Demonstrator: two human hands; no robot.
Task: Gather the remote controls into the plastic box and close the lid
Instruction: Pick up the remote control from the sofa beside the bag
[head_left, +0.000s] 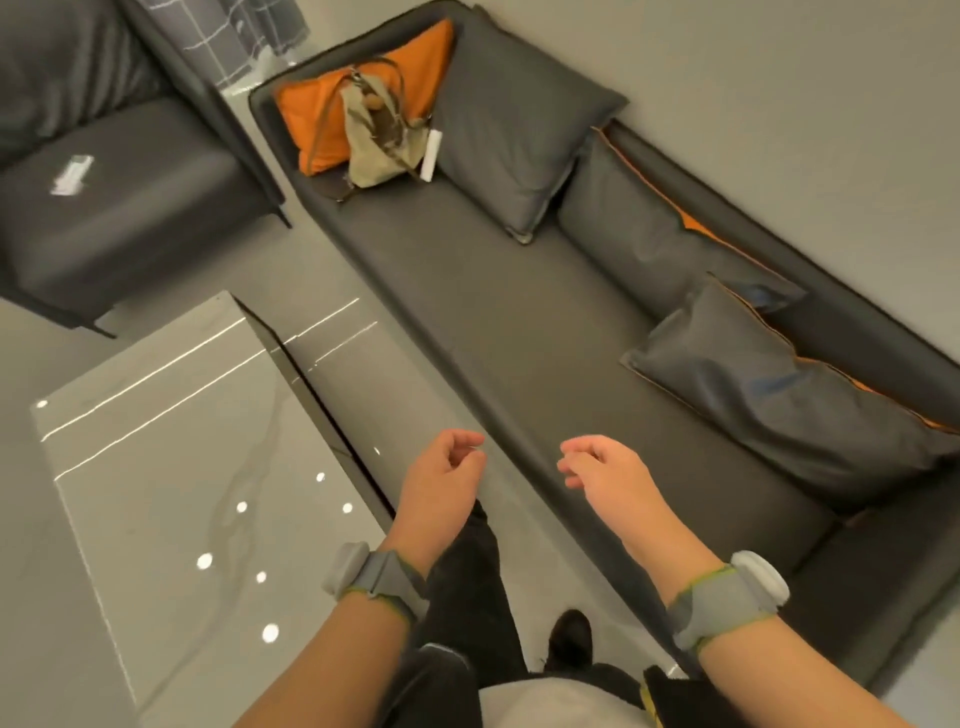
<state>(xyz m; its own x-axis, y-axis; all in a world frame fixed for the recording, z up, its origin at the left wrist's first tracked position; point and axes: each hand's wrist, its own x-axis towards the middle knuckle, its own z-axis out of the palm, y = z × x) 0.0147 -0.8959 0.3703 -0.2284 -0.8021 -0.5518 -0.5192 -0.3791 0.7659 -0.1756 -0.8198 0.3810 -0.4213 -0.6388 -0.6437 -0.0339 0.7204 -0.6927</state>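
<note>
A slim white remote control leans against a grey cushion on the long dark sofa, beside a beige bag. A second light-coloured remote control lies on the seat of the dark armchair at the upper left. My left hand and my right hand hang in front of me over the sofa's near edge. Both hold nothing, with fingers loosely curled and apart. No plastic box is in view.
A glossy grey coffee table stands at the lower left, close to the sofa with a narrow floor gap between. Grey and orange cushions line the sofa back. A beige bag rests on the orange cushion. My legs and shoe show below.
</note>
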